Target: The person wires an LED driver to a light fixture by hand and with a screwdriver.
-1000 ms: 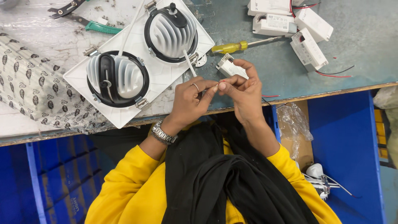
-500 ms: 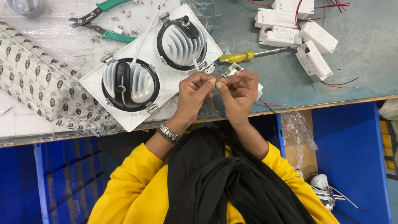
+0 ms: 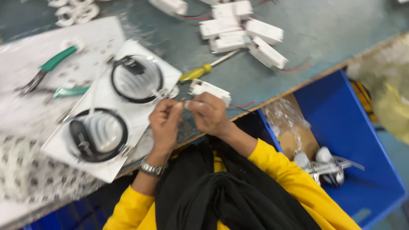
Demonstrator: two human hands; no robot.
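Hands together over bench edge: left hand (image 3: 164, 121) and right hand (image 3: 207, 113) pinching thin wires (image 3: 184, 103) beside twin lamp fitting (image 3: 111, 108); white box (image 3: 208, 89) unattached, joining apparently unfinished.

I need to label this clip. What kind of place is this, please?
Probably a workbench in a lighting assembly shop. A white twin-lamp fixture lies on the bench, white driver boxes with red wires are piled nearby, and a screwdriver and pliers lie beside them.

My left hand (image 3: 164, 121) and right hand (image 3: 208, 113) pinch thin wire ends together beside the white twin downlight fitting (image 3: 110, 110), yellow-handled screwdriver (image 3: 200, 71) near.
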